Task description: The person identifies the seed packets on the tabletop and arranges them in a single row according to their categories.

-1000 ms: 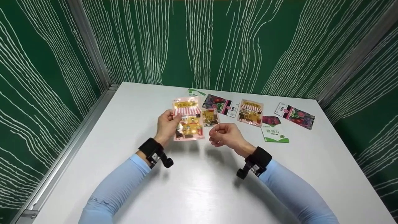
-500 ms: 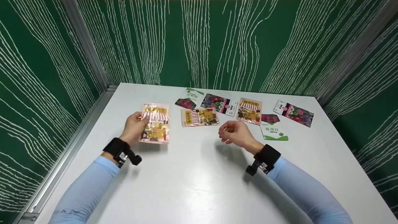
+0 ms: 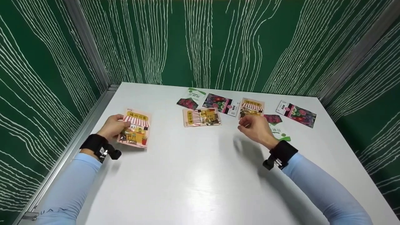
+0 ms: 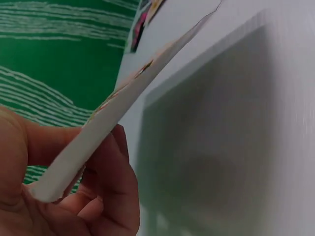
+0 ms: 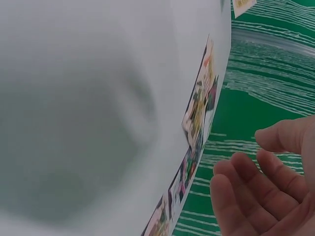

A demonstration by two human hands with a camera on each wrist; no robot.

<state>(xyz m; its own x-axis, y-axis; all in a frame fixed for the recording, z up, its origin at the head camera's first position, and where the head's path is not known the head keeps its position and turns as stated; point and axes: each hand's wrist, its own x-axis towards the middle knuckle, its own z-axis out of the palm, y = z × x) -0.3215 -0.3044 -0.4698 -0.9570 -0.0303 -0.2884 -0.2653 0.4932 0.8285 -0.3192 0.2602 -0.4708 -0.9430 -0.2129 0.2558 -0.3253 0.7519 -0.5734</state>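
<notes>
At the left of the table, my left hand [image 3: 113,127] pinches a pink packet [image 3: 135,128] by its left edge. Its front shows a red-and-white striped awning over a yellow shop, and it is tilted just above the surface. From the left wrist view, the packet [image 4: 113,108] appears edge-on between thumb and fingers. My right hand [image 3: 257,129] hovers with loosely bent fingers and holds nothing; thumb and fingertips stand apart in the right wrist view. Behind that hand lies a second pink packet [image 3: 252,105], partly hidden. A third pink packet [image 3: 202,117] lies sideways at mid-table.
Packets with flower pictures lie along the back: a green-and-white one [image 3: 192,97], a dark floral one [image 3: 220,104], and another floral one [image 3: 296,113] at right. Another green-and-white packet [image 3: 280,129] is partly covered by my right hand. Green walls [image 3: 175,43] enclose the white table [image 3: 187,175].
My left hand has carried the pink packet from mid-table to the left and lowered it, uncovering the sideways packet. My right hand has moved right, in front of other packets.
</notes>
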